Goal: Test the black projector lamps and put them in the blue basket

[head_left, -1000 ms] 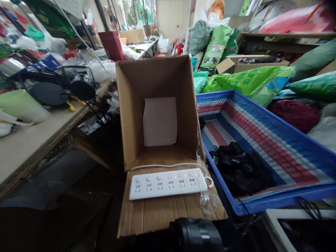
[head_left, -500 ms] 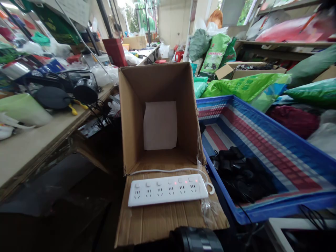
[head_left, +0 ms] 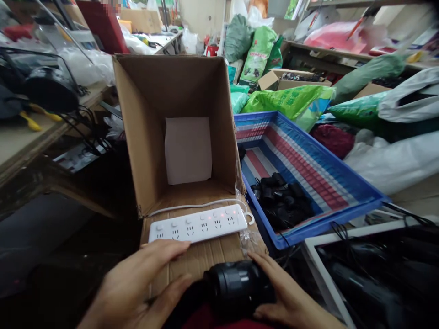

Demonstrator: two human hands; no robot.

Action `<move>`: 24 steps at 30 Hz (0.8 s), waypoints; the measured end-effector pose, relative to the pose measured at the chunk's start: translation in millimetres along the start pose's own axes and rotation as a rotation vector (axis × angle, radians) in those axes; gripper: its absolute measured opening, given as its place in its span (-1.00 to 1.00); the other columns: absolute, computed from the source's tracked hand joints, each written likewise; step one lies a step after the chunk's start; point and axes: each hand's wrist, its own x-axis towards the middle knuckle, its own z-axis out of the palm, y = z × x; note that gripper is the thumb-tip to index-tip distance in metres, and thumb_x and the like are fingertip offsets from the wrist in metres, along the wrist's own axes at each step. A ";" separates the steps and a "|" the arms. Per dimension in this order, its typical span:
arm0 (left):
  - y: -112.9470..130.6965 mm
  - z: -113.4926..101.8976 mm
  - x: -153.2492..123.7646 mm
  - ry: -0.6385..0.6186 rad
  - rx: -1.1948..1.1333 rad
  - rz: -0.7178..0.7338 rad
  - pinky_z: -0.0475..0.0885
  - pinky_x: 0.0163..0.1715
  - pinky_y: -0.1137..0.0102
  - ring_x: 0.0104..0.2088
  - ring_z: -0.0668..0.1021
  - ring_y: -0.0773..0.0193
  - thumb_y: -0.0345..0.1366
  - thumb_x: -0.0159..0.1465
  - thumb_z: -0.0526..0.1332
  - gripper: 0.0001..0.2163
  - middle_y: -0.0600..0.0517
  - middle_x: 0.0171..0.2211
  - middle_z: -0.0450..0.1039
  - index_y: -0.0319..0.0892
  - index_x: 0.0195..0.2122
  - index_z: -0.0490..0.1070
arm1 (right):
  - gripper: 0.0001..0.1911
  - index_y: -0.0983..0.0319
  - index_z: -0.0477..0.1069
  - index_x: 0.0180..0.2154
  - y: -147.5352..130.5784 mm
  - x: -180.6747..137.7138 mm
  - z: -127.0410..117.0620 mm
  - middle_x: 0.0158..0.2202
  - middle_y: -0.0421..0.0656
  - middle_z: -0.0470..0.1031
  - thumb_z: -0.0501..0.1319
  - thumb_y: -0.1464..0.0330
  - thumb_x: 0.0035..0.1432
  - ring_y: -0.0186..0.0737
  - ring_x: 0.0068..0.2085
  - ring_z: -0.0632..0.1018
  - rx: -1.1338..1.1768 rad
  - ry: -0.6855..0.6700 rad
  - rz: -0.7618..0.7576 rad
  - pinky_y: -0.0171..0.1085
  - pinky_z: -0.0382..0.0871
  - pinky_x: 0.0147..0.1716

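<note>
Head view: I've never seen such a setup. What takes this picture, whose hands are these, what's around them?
A camera on a person's head looks forward and down; the bare hands are the wearer's. The left hand is open, its fingers by the white power strip, which lies on a cardboard flap before an open box. The right hand is at a black cylindrical device; whether it grips is unclear. The blue crate to the right holds black items.

Lighting was uneven: daylight showed at the rear window (head_left: pixel 291 8), while the space beneath the worktop (head_left: pixel 20 139) lay near-black. Left hand (head_left: pixel 133 283) was blurred; frame edges appeared stretched, soft.
</note>
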 end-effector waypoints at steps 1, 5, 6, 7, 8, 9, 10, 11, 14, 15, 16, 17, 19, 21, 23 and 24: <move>-2.6 8.7 1.3 -0.125 0.035 -0.007 0.41 -0.01 0.21 -0.11 0.52 0.11 -0.19 0.14 0.27 -0.63 0.09 -0.09 0.47 0.11 0.00 0.34 | 0.09 0.22 -0.06 0.26 4.0 3.5 10.1 0.26 0.05 -0.02 0.45 0.27 -0.24 0.05 0.24 0.10 0.033 -0.005 0.004 -0.05 0.04 0.21; -14.7 44.1 -5.7 -0.563 -0.024 -0.168 0.25 0.09 0.00 0.14 0.30 -0.02 -0.17 0.20 0.16 -0.50 -0.05 0.17 0.23 0.06 0.18 0.11 | 0.09 0.25 -0.02 0.24 2.7 16.1 22.3 0.25 0.07 -0.01 0.45 0.38 -0.32 0.11 0.25 0.04 0.063 -0.058 -0.096 0.02 -0.07 0.22; -16.7 50.5 -9.0 -0.622 -0.059 -0.190 0.17 0.13 -0.03 0.18 0.24 -0.03 -0.21 0.19 0.17 -0.47 -0.06 0.20 0.18 0.03 0.20 0.08 | 0.04 0.23 0.02 0.23 0.7 16.6 20.0 0.23 0.05 0.04 0.43 0.41 -0.30 0.10 0.24 0.07 0.068 -0.066 -0.130 0.02 -0.07 0.22; -17.7 55.1 -11.7 -0.664 -0.093 -0.208 0.10 0.16 -0.04 0.20 0.20 -0.03 -0.26 0.18 0.18 -0.44 -0.07 0.22 0.14 0.00 0.21 0.07 | -0.02 0.21 0.08 0.20 -1.4 15.8 16.5 0.19 0.04 0.12 0.41 0.43 -0.29 0.09 0.21 0.14 0.084 -0.061 -0.148 0.02 -0.02 0.20; -17.4 58.1 -13.4 -0.693 -0.123 -0.224 0.07 0.18 -0.03 0.21 0.17 -0.03 -0.29 0.16 0.19 -0.43 -0.08 0.23 0.12 -0.02 0.21 0.08 | -0.07 0.20 0.14 0.16 -3.7 13.7 11.9 0.14 0.02 0.19 0.41 0.43 -0.30 0.08 0.16 0.22 0.118 -0.050 -0.140 0.00 0.06 0.17; -15.9 59.4 -13.6 -0.709 -0.154 -0.240 0.06 0.18 -0.02 0.21 0.18 -0.03 -0.31 0.15 0.20 -0.43 -0.09 0.22 0.13 -0.04 0.20 0.10 | -0.11 0.20 0.19 0.12 -6.5 10.8 6.4 0.09 0.00 0.25 0.41 0.42 -0.32 0.08 0.11 0.29 0.173 -0.037 -0.109 -0.02 0.14 0.13; -13.2 59.4 -12.2 -0.715 -0.194 -0.252 0.07 0.18 -0.01 0.19 0.20 -0.03 -0.32 0.14 0.21 -0.44 -0.10 0.21 0.16 -0.04 0.19 0.12 | -0.14 0.19 0.22 0.08 -9.9 7.6 0.1 0.05 -0.02 0.30 0.43 0.39 -0.33 0.07 0.06 0.34 0.246 -0.024 -0.064 -0.04 0.20 0.08; -9.3 58.5 -9.0 -0.713 -0.255 -0.250 0.10 0.16 0.00 0.17 0.23 -0.02 -0.30 0.13 0.23 -0.43 -0.09 0.19 0.19 -0.02 0.18 0.13 | -0.16 0.19 0.22 0.06 -14.3 4.6 -6.9 0.02 -0.03 0.32 0.43 0.35 -0.34 0.06 0.01 0.38 0.331 -0.013 -0.017 -0.06 0.25 0.04; 6.1 54.6 9.0 -0.627 -0.513 -0.194 0.29 0.05 0.12 0.06 0.36 0.04 -0.26 0.08 0.32 -0.42 -0.04 0.09 0.30 0.02 0.13 0.17 | -0.19 0.18 0.18 0.08 -31.5 1.7 -30.3 -0.01 -0.05 0.36 0.39 0.20 -0.24 0.03 -0.05 0.43 0.521 0.055 0.041 -0.12 0.32 -0.05; 11.6 53.9 16.3 -0.575 -0.547 -0.170 0.33 0.00 0.17 0.01 0.40 0.06 -0.26 0.05 0.34 -0.44 -0.03 0.04 0.33 0.01 0.09 0.20 | -0.21 0.17 0.18 0.07 -37.6 3.3 -37.8 -0.02 -0.06 0.36 0.38 0.17 -0.22 0.02 -0.05 0.43 0.530 0.092 0.029 -0.14 0.32 -0.08; 16.6 53.6 23.3 -0.522 -0.531 -0.152 0.36 -0.05 0.21 -0.03 0.43 0.08 -0.26 0.03 0.36 -0.47 -0.02 -0.01 0.36 -0.03 0.03 0.24 | -0.24 0.17 0.20 0.05 -43.2 6.0 -44.5 -0.03 -0.07 0.38 0.37 0.16 -0.21 0.01 -0.06 0.43 0.513 0.128 0.015 -0.16 0.33 -0.10; 21.1 53.6 29.7 -0.478 -0.473 -0.142 0.37 -0.09 0.22 -0.09 0.45 0.09 -0.26 0.01 0.37 -0.51 -0.01 -0.08 0.39 -0.06 -0.03 0.28 | -0.27 0.17 0.21 0.03 -48.1 9.3 -50.2 -0.05 -0.09 0.39 0.36 0.15 -0.20 -0.01 -0.08 0.43 0.483 0.169 0.006 -0.19 0.33 -0.12; 27.8 54.2 39.2 -0.433 -0.317 -0.126 0.37 -0.18 0.23 -0.18 0.46 0.09 -0.22 0.01 0.37 -0.59 0.00 -0.19 0.42 -0.11 -0.13 0.31 | -0.30 0.17 0.24 -0.01 -55.1 16.2 -58.5 -0.12 -0.12 0.42 0.34 0.12 -0.21 -0.04 -0.14 0.44 0.435 0.244 0.006 -0.22 0.33 -0.18; 31.3 55.3 44.0 -0.445 -0.259 -0.111 0.36 -0.30 0.27 -0.26 0.47 0.11 -0.20 0.05 0.33 -0.66 0.01 -0.27 0.43 -0.14 -0.18 0.30 | -0.31 0.18 0.25 -0.03 -59.1 21.7 -63.1 -0.21 -0.15 0.44 0.32 0.09 -0.22 -0.09 -0.22 0.45 0.417 0.298 0.026 -0.25 0.33 -0.26; 32.2 57.6 45.4 -0.446 -0.270 -0.108 0.34 -0.41 0.34 -0.36 0.48 0.17 -0.23 0.11 0.27 -0.76 0.03 -0.35 0.44 -0.15 -0.24 0.28 | -0.33 0.19 0.25 -0.05 -61.6 25.4 -64.8 -0.27 -0.17 0.44 0.32 0.08 -0.23 -0.13 -0.27 0.44 0.408 0.332 0.045 -0.28 0.33 -0.31; 32.1 59.7 45.6 -0.431 -0.277 -0.108 0.32 -0.45 0.36 -0.40 0.47 0.20 -0.24 0.13 0.24 -0.81 0.04 -0.39 0.43 -0.15 -0.28 0.27 | -0.34 0.20 0.25 -0.07 -62.7 27.0 -64.8 -0.28 -0.18 0.44 0.32 0.08 -0.23 -0.14 -0.28 0.44 0.405 0.353 0.059 -0.28 0.33 -0.32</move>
